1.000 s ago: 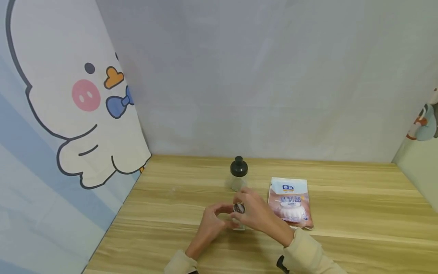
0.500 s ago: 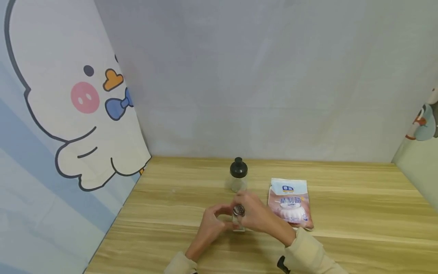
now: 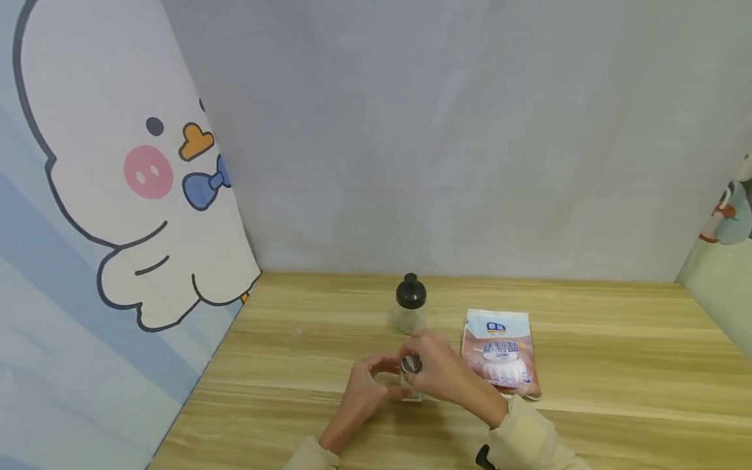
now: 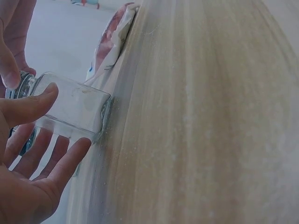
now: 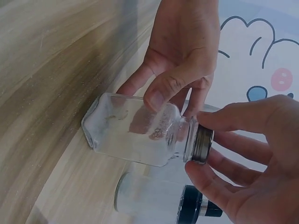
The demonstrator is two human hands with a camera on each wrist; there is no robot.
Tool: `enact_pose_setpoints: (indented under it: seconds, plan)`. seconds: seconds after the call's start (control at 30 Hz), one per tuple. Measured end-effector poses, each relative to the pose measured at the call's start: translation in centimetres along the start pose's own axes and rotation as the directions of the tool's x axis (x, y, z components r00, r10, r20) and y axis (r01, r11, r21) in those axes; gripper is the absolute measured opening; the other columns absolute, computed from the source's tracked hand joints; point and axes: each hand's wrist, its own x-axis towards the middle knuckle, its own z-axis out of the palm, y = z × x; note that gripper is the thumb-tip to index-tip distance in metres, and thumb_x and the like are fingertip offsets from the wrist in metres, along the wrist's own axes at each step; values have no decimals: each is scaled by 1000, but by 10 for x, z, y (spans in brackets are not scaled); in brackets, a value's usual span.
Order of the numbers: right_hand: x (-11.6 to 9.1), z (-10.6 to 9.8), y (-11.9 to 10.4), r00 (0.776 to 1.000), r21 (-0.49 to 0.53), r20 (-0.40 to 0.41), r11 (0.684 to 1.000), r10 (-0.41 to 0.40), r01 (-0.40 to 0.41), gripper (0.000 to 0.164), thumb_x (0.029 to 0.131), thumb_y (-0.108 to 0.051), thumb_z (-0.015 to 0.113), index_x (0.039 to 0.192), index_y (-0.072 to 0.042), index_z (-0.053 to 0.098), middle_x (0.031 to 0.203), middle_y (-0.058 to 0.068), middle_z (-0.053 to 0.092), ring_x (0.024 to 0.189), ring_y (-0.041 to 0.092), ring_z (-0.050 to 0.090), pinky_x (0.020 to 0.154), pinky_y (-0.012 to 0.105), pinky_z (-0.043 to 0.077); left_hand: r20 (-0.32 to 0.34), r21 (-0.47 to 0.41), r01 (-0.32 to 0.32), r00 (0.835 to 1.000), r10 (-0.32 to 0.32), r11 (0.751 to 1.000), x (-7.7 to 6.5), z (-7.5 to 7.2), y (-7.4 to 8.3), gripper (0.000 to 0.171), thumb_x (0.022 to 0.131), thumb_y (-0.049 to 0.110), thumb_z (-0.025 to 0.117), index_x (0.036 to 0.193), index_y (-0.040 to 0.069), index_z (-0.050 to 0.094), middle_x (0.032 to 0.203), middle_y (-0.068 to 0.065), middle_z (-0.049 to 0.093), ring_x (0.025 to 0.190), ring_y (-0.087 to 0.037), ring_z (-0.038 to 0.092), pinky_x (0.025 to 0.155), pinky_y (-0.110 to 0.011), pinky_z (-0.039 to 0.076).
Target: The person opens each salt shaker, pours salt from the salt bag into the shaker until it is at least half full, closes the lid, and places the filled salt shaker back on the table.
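Observation:
A small clear glass shaker jar [image 5: 135, 133] stands on the wooden table, with a faint whitish haze inside its walls. Its metal cap [image 5: 203, 145] sits on the neck; in the head view holes show in the cap's top [image 3: 411, 363]. My left hand [image 3: 365, 390] holds the jar's body, thumb on one side and fingers on the other. With thumb and fingertips, my right hand [image 3: 444, 372] grips the cap round its edge. The left wrist view shows the jar's base right at the tabletop, and the left little finger [image 4: 74, 156] stretched alongside.
Behind the jar stands a clear bottle with a black lid [image 3: 411, 294]. A pink and white salt bag [image 3: 499, 352] lies to the right, close to my right forearm. A grey cloth backdrop [image 3: 458, 163] rises at the table's far edge, with a cartoon-printed curtain [image 3: 88, 196] at left.
My right fingers have shifted slightly round the cap, and more of the jar's body shows below it than a second ago. The left hand keeps its hold, and the bottle and bag stay put.

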Motion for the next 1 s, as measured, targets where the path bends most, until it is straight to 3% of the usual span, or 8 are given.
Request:
enact_pose_setpoints:
  seconds: [0.2,0.3,0.7,1.0]
  plan:
    - [0,-2,0,1000,27,8,999,-23,23,24,61,6,71,82,-4,70,83,2,59,79,19,55,66,26,49,1,-9,-9,1000,9,1000,-6,-1,25,42,62,-6,80,101,-3,67,99,-16,68,92,-31,63,93,-55,44]
    - [-1,-3,0,1000,28,0,999,-25,25,25,60,7,71,81,-5,69,84,2,59,80,19,55,67,27,50,2,-10,2,1000,-2,1000,-7,-1,29,42,62,-7,80,101,-4,67,99,-16,68,93,-31,63,94,-55,43]
    - [-12,-11,-2,999,40,-47,999,-12,13,28,58,8,68,82,-5,69,90,1,60,85,18,57,71,28,51,1,-20,-13,1000,13,1000,-6,1,27,42,61,-8,80,101,-3,68,100,-16,68,92,-34,63,93,-56,44]
    - [-28,-18,1,997,-6,-73,1000,12,-12,26,59,2,70,83,-7,69,85,-4,56,77,13,54,66,24,48,-2,-24,-10,1000,10,1000,-7,1,27,43,60,-7,80,101,-5,67,99,-18,68,92,-36,63,93,-57,44]
